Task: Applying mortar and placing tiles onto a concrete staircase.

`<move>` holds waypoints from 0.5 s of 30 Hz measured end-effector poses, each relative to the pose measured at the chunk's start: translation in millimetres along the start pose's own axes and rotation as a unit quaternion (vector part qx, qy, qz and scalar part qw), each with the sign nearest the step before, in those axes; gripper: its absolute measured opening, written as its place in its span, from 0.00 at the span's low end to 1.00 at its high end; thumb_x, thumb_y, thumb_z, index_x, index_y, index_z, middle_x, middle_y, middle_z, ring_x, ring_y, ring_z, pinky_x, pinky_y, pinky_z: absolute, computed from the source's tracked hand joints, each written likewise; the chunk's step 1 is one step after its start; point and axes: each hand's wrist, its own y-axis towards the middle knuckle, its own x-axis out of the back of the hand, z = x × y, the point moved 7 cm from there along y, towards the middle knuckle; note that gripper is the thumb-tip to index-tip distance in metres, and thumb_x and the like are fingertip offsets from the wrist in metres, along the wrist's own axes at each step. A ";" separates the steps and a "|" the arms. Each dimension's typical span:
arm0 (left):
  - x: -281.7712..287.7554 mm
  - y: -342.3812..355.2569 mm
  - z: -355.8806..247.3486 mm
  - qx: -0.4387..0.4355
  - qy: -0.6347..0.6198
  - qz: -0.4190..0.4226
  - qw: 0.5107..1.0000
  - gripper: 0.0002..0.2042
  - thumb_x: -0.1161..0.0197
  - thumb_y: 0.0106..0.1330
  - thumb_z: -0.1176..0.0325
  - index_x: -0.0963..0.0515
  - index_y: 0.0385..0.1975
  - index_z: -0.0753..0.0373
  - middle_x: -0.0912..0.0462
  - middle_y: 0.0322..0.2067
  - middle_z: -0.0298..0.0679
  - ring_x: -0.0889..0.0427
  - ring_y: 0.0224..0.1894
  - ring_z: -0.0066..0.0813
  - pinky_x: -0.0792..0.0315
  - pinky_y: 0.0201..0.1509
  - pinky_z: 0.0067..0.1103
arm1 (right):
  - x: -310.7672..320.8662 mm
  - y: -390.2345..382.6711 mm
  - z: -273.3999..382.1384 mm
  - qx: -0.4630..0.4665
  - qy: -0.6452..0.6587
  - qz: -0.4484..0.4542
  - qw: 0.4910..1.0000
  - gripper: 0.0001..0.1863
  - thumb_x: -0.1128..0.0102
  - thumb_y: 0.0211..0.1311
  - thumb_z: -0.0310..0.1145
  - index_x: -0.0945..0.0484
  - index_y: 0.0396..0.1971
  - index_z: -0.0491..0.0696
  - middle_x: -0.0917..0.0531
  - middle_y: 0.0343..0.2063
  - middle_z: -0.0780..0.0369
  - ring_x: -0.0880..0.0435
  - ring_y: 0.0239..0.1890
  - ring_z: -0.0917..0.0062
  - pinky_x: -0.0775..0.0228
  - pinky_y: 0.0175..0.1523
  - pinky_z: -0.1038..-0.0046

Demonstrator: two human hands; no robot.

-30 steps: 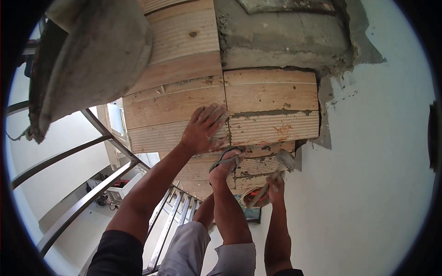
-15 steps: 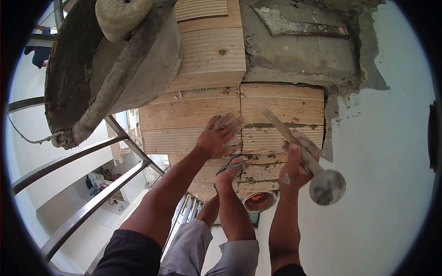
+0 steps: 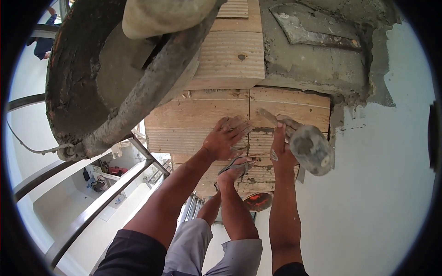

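Observation:
My left hand (image 3: 225, 140) lies flat on the wood-look stair tiles (image 3: 202, 112), fingers spread and dusted with mortar. My right hand (image 3: 284, 147) is wrapped round the wooden handle of a mallet (image 3: 313, 151). The grey mallet head, smeared with mortar, sits to the right of that hand, and the handle points up and left over the tiles. Whether the mallet touches the tiles I cannot tell. My sandalled foot (image 3: 235, 170) stands on a lower step just below my left hand.
A mortar-crusted bucket (image 3: 138, 85) looms at upper left, a pale rounded object (image 3: 165, 16) over its rim. An angled, mortar-caked piece (image 3: 317, 37) lies on the grey mortar step. Metal railing (image 3: 101, 200) runs along the left, a white wall (image 3: 368, 193) along the right. A round container (image 3: 258, 201) stands lower down.
The mallet has turned in my right hand, its head swinging upward. My left hand stays flat on the tiles. The view has shifted, with the bucket looming larger.

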 end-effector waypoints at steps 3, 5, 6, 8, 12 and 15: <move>-0.7 0.5 -0.6 -0.006 0.015 0.004 1.000 0.41 0.36 0.67 0.39 0.33 0.78 0.52 0.38 0.81 0.30 0.42 0.82 0.42 0.52 0.84 0.48 | -2.7 -3.8 -14.2 -0.162 0.179 -0.009 0.970 0.14 0.37 0.79 0.36 0.19 0.51 0.40 0.11 0.39 0.57 0.11 0.43 0.73 0.20 0.53 0.72; -0.4 0.4 -0.7 -0.005 0.015 -0.004 1.000 0.41 0.36 0.67 0.39 0.33 0.78 0.52 0.38 0.81 0.30 0.42 0.82 0.42 0.52 0.84 0.48 | -8.9 -0.1 -12.4 -0.162 0.234 -0.034 0.958 0.14 0.37 0.80 0.36 0.19 0.50 0.40 0.11 0.39 0.57 0.11 0.43 0.73 0.20 0.53 0.72; -0.5 0.0 -0.4 -0.002 0.004 -0.005 1.000 0.41 0.36 0.67 0.39 0.33 0.78 0.52 0.39 0.81 0.30 0.43 0.82 0.42 0.52 0.85 0.48 | -15.7 2.1 -15.5 -0.180 0.273 -0.046 0.944 0.12 0.35 0.78 0.33 0.18 0.48 0.39 0.11 0.40 0.61 0.13 0.40 0.77 0.21 0.49 0.75; -0.3 -0.2 0.5 -0.005 0.007 -0.011 1.000 0.41 0.36 0.67 0.38 0.33 0.78 0.52 0.39 0.81 0.30 0.43 0.82 0.42 0.52 0.85 0.49 | -25.4 4.7 -22.2 -0.198 0.310 -0.054 0.928 0.09 0.33 0.77 0.30 0.16 0.45 0.38 0.12 0.40 0.64 0.15 0.37 0.81 0.22 0.45 0.78; -0.6 -1.3 -0.5 -0.011 0.004 -0.023 1.000 0.44 0.34 0.63 0.37 0.33 0.78 0.52 0.37 0.80 0.33 0.44 0.83 0.42 0.51 0.84 0.49 | -10.7 -4.9 -4.1 -0.002 0.013 -0.004 1.000 0.13 0.34 0.77 0.30 0.20 0.52 0.37 0.12 0.43 0.59 0.13 0.43 0.80 0.19 0.43 0.78; -1.7 -2.7 -0.6 -0.016 0.013 -0.018 1.000 0.44 0.33 0.62 0.37 0.33 0.78 0.51 0.37 0.80 0.34 0.43 0.82 0.43 0.51 0.84 0.49 | 1.6 -47.4 -27.1 -0.229 0.369 -0.035 0.900 0.11 0.36 0.76 0.26 0.23 0.53 0.41 0.12 0.48 0.58 0.12 0.46 0.77 0.19 0.50 0.76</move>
